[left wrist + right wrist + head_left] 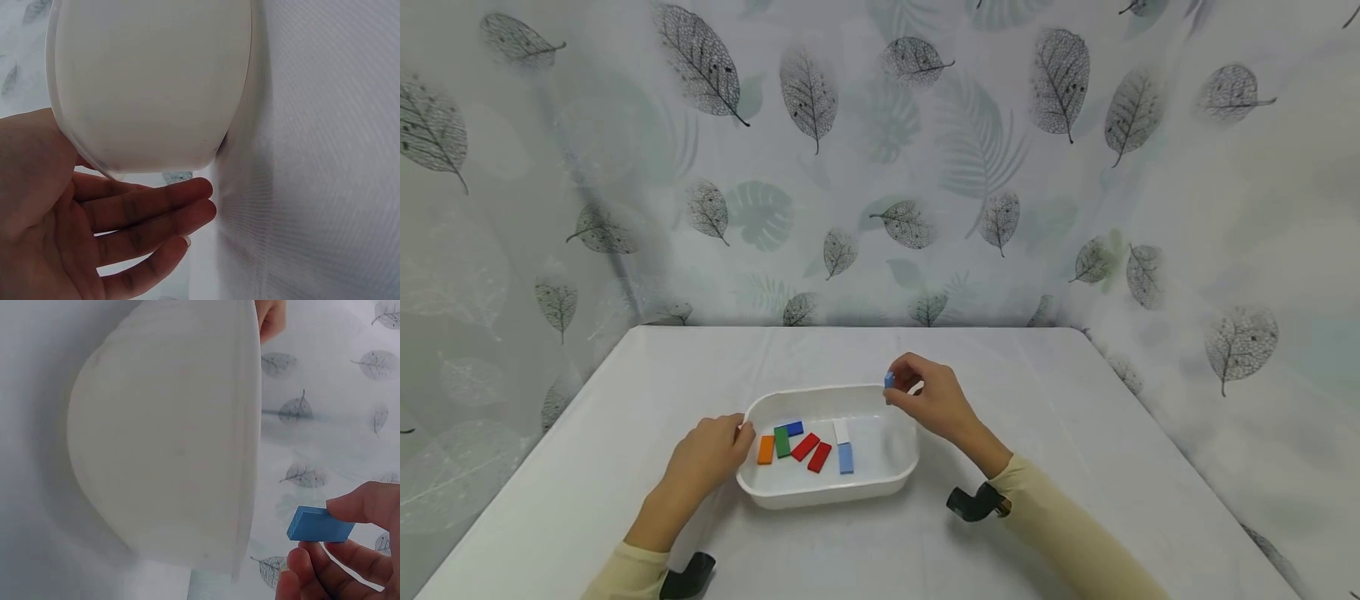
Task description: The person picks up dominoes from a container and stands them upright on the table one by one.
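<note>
A white tray (880, 482) with rounded corners holds several small flat blocks. Among them are an orange block (765, 450), a green block (782, 442), a dark blue block (794, 428), two red blocks (806, 447), a white block (841, 431) and a light blue block (846, 458). At the tray's left end my left hand (711, 454) holds the rim, other fingers extended beside the outer wall in the left wrist view. Above the right far corner, my right hand (934, 400) pinches another light blue block (320, 525) between thumb and fingers, apart from the rim.
The tray stands on a table with a white cloth (1037, 400). Leaf-patterned curtains (865, 167) enclose the back and both sides. A black wrist device (977, 503) is strapped at each sleeve.
</note>
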`<action>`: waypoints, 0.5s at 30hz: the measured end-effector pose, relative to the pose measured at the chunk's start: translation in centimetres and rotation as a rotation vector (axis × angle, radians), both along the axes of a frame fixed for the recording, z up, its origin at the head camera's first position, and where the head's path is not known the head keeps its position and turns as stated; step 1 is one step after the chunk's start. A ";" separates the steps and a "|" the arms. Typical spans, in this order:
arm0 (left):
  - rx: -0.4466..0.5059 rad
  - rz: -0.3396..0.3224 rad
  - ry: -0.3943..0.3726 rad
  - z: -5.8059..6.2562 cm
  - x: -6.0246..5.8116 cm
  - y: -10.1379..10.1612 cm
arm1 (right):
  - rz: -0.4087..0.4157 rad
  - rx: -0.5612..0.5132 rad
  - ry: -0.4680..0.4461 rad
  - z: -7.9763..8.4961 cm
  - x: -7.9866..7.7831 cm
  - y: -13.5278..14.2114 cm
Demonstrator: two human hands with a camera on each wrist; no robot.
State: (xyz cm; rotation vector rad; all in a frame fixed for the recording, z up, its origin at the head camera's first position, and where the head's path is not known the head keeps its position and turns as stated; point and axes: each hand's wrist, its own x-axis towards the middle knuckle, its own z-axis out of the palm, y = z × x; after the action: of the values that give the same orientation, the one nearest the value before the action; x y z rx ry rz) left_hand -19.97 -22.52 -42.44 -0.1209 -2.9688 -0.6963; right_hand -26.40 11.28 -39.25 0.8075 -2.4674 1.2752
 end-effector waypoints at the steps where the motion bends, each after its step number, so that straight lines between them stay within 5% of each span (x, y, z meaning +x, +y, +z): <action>1: 0.002 -0.001 -0.001 0.0 0.0 0.0 | -0.005 -0.001 -0.003 -0.1 0.0 0.3; 15: -0.013 0.008 -0.008 -0.1 -0.1 0.0 | -0.140 0.013 -0.010 -0.5 -0.3 5.2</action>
State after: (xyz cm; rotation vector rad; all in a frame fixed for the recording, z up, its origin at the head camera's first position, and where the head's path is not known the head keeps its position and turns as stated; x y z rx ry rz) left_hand -20.03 -22.51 -42.49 -0.1067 -2.9805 -0.6781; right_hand -26.71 16.53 -39.75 0.6204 -2.4935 1.2175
